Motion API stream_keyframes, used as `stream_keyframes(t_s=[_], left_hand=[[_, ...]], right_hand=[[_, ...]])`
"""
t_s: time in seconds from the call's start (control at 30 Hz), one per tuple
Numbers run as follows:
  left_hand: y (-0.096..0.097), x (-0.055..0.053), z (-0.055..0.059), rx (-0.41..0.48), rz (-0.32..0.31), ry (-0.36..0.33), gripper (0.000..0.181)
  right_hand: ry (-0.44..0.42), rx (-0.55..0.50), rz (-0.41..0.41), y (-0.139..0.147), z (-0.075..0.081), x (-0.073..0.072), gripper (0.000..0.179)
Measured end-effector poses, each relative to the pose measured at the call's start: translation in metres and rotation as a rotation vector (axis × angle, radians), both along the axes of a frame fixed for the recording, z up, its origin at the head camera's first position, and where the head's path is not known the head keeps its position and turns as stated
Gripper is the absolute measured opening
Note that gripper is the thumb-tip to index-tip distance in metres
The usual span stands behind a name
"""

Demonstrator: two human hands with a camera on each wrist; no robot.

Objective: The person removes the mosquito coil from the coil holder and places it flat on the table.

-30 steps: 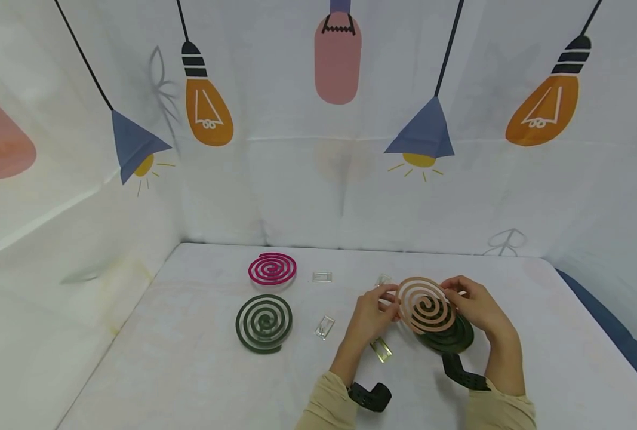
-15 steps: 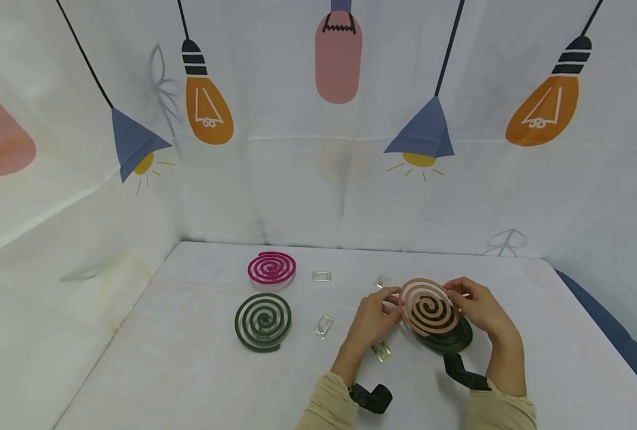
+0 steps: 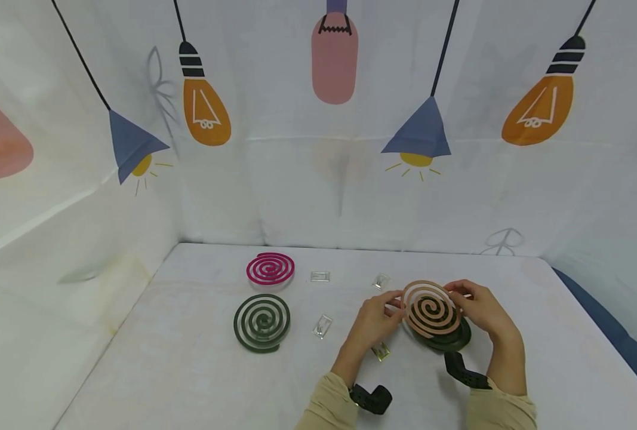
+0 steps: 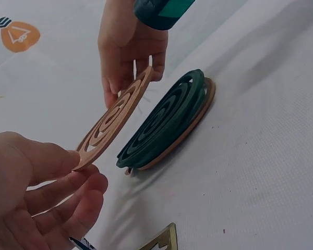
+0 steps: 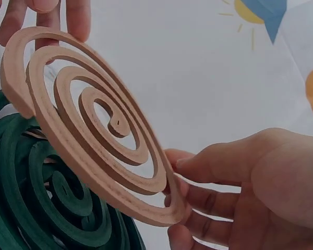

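A tan mosquito coil (image 3: 431,307) is held between both hands, tilted above a stack of dark green coils (image 3: 447,341). My left hand (image 3: 374,322) pinches its left edge between thumb and fingers. On the opposite edge, my right hand (image 3: 476,304) pinches the coil the same way. The right wrist view shows the tan coil (image 5: 101,125) slanting over the green coils (image 5: 41,192). From the left wrist, a gap is visible between the tan coil (image 4: 112,122) and the stack (image 4: 164,122), which has a brownish coil at its bottom.
At the left of the white table (image 3: 162,358) lie a magenta coil (image 3: 270,269) and a green coil (image 3: 262,323). Small metal coil stands (image 3: 323,326) are scattered mid-table, with a gold one (image 3: 381,351) by the left wrist. A printed cloth wall (image 3: 297,197) rises behind.
Both hands have shifted the tan coil slightly right and down, so it overlaps more of the green stack. The grips stay the same.
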State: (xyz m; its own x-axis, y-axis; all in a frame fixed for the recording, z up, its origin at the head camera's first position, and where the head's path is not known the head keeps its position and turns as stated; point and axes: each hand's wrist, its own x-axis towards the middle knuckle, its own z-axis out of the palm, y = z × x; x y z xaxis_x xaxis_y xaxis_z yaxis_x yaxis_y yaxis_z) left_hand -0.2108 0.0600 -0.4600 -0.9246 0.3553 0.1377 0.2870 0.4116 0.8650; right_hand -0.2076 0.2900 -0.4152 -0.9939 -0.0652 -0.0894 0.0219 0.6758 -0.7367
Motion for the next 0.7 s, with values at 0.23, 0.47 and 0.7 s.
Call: stream_keyframes(t_s=[0.23, 0.47, 0.7], left_hand=[[-0.0002, 0.0026, 0.0024, -0.041, 0.000, 0.022, 0.038], [0.0009, 0.0023, 0.0023, -0.088, -0.021, 0.047, 0.040], [0.0019, 0.0030, -0.0010, -0.105, -0.037, 0.046, 0.040]], right_hand=[[-0.088, 0.022, 0.027, 0.0026, 0.0003, 0.0003, 0.036], [-0.096, 0.028, 0.032, 0.0048, 0.0020, 0.0015, 0.038], [-0.135, 0.034, 0.020, 0.0070, 0.0021, 0.0026, 0.040]])
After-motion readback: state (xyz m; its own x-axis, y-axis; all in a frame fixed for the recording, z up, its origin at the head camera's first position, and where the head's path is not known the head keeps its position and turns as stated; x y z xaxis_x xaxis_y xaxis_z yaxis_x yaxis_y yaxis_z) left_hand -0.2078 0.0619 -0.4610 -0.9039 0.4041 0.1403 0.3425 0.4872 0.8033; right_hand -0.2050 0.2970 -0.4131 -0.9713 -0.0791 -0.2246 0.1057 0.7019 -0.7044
